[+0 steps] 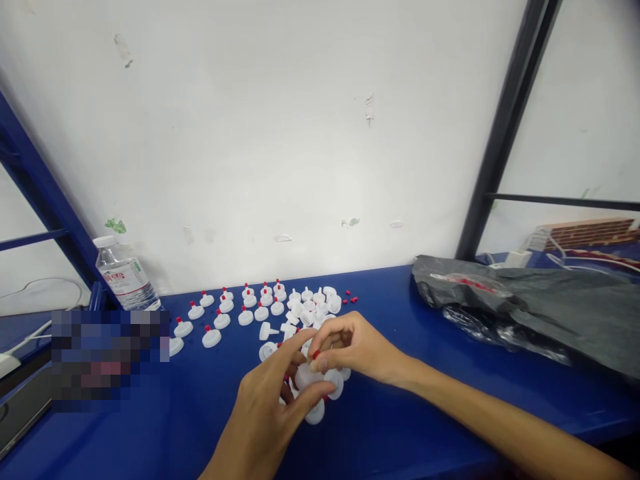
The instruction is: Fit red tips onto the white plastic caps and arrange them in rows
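My left hand is curled around a white plastic nozzle cap, its thumb and fingers on the cap's sides. Just above, my right hand pinches a small red tip cap between thumb and fingers, at the top of the white cap. Whether the two parts touch is hard to see. Beneath and behind my hands lies a loose pile of white nozzle caps, partly hidden by my fingers. A few loose red tip caps lie to the right of that pile.
Several nozzle caps with red tips stand in rows on the blue table, left of the pile. At the far left is a water bottle, beside a blurred-out patch. A dark plastic bag covers the right side, before a black post.
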### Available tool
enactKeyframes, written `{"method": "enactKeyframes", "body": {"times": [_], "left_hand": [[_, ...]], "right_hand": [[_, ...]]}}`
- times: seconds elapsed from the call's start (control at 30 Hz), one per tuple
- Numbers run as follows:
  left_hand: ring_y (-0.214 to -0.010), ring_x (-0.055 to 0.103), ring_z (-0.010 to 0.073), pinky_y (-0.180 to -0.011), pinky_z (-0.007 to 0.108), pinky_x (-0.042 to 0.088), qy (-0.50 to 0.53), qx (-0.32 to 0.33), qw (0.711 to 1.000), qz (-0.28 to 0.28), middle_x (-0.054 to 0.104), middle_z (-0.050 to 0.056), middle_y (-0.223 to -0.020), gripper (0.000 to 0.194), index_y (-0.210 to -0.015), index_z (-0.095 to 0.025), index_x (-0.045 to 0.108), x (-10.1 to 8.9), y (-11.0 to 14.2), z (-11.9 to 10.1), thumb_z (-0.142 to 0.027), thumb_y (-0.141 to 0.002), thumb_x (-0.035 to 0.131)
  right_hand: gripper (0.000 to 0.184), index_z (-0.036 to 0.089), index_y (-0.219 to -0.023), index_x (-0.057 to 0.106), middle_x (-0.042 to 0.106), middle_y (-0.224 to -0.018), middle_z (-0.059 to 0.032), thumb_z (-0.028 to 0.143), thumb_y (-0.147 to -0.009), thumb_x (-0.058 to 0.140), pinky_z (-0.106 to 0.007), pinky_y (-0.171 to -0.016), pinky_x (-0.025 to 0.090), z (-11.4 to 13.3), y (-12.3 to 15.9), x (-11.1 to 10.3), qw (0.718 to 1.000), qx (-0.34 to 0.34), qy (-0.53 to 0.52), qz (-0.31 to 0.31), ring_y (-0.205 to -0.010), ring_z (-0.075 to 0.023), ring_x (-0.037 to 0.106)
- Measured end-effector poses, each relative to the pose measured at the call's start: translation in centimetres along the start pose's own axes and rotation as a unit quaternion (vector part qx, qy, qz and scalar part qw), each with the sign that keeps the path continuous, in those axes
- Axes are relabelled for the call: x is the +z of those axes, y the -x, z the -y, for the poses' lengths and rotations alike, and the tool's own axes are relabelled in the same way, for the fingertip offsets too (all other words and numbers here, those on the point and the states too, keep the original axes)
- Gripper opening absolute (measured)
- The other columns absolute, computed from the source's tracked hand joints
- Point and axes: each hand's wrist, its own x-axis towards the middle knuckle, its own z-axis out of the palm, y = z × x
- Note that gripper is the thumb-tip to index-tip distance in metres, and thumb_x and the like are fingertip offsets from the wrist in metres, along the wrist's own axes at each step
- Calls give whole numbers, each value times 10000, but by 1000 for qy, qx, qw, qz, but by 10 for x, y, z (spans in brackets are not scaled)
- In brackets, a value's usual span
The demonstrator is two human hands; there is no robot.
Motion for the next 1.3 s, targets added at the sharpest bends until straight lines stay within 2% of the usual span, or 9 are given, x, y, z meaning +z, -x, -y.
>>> {"method": "enactKeyframes", "body": {"times": [0.17,0.37,0.53,0.63,0.77,0.93,1.13,1.23,1.3], "left_hand": [[-486,590,96,-483,217,525,35,-57,998,-7,722,-20,-898,569,-1353,-307,526,4,2,-7,-498,-837,672],[-549,639,146,-487,261,533,66,-104,992,-33,723,18,-941,673,-1345,-261,550,-17,-7,6,-587,-772,689],[-760,731,260,-702,331,557,-85,-147,984,-50,761,48,-840,526,-1002,-198,728,-60,-24,34,-630,-705,689],[-810,739,293,-740,346,544,-152,-183,970,-52,772,57,-829,511,-970,-197,723,-77,-32,52,-619,-684,680],[-834,731,294,-651,325,542,-188,-215,956,-63,754,116,-1001,515,-988,-167,681,-80,-35,75,-592,-700,634],[-908,692,297,-771,366,498,-333,-159,929,-27,738,111,-974,431,-1001,-185,683,-74,-34,92,-543,-817,532],[-1058,660,315,-885,397,475,-350,-192,917,3,701,153,-1170,701,-1415,-115,453,-73,-33,88,-524,-849,521],[-1068,647,364,-862,438,480,-412,-207,887,-4,658,184,-1226,716,-1417,-122,415,-76,-23,73,-553,-854,521],[-1015,660,369,-824,447,485,-450,-214,867,9,664,173,-1175,531,-1285,-150,516,-78,-13,59,-510,-897,469]], "right_hand": [[313,167,-981,789,689,-654,4,328,-721,850,-179,-505,411,-1,0,-2,999,19,41,29,-556,-90,580],[485,262,-1261,651,719,-1043,-46,403,-812,770,-169,-486,455,8,-2,-11,999,0,41,14,-673,-114,677],[403,217,-1258,590,721,-1030,-83,471,-945,599,-176,-479,458,10,-4,-19,996,-52,66,-16,-646,-109,676],[383,212,-1244,566,718,-1009,-79,472,-962,571,-178,-476,454,9,-3,-19,996,-52,74,-26,-634,-106,670],[376,233,-1237,543,712,-967,-52,473,-953,590,-176,-474,442,8,-1,-15,996,-31,86,-26,-632,-106,663],[411,257,-1253,509,705,-940,-27,484,-930,621,-173,-460,435,4,-2,-13,996,-16,85,-29,-615,-106,656],[440,267,-1272,477,686,-919,-13,491,-924,626,-168,-446,427,3,-2,-13,996,-13,86,-32,-595,-101,649],[454,274,-1281,466,684,-929,-13,503,-923,625,-169,-444,426,3,-2,-14,996,-8,88,-31,-592,-101,650],[470,281,-1295,459,682,-925,-8,508,-920,629,-170,-442,424,2,-2,-15,995,-9,90,-33,-587,-102,650]]}}
